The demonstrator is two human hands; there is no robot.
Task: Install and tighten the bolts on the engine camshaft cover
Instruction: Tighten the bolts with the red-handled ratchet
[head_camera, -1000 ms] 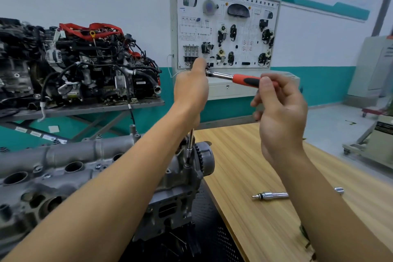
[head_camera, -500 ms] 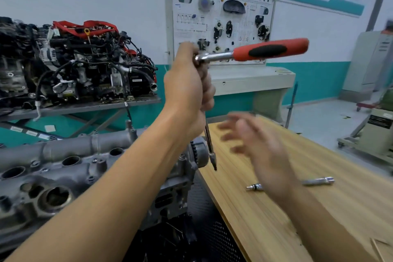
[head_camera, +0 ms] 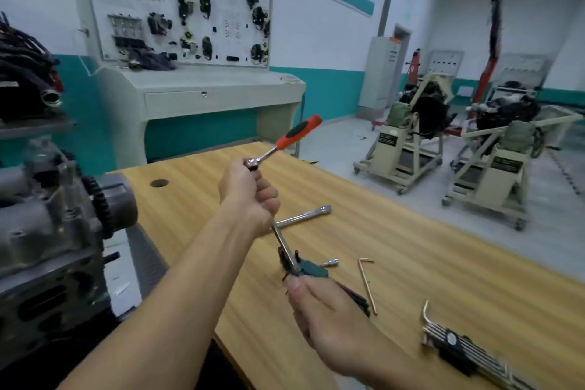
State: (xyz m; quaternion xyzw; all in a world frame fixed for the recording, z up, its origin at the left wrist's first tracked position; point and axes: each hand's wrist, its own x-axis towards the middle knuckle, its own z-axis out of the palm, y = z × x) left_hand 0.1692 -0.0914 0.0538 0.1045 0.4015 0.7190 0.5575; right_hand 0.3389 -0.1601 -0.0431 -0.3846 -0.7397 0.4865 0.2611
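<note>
Head view: nearest, the right hand point(head_camera: 319, 310) curls its fingers round a teal-and-black tool holder point(head_camera: 311, 267) at the tip of a slim chrome extension bar point(head_camera: 283, 242). Above it, the left hand point(head_camera: 250, 196) grips that bar just under the head of the orange-and-black-handled steel ratchet wrench point(head_camera: 297, 133), over the pale wooden worktop point(head_camera: 411, 247). The tool looks rigid and weighty, its chrome slick; the rubber handle is likely the surest hold. At the left, apart from both hands, stands the grey cast-metal engine point(head_camera: 47, 231).
</note>
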